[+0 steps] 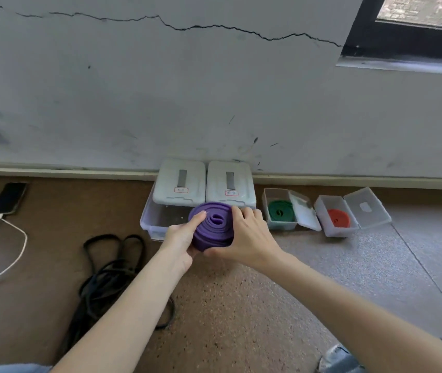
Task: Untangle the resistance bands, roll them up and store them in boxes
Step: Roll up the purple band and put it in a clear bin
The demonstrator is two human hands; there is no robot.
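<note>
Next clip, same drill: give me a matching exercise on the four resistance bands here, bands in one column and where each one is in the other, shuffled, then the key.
Bands:
1. purple band
2. green band
3. orange band
4. black band

Places:
A. loose and unrolled on the floor, at the left
B. rolled, in the open small box farthest right
C. rolled, held between the left hand and the right hand
D. rolled, in the open small box beside the large bin

Pairs: 1-C, 2-D, 3-B, 4-A
</note>
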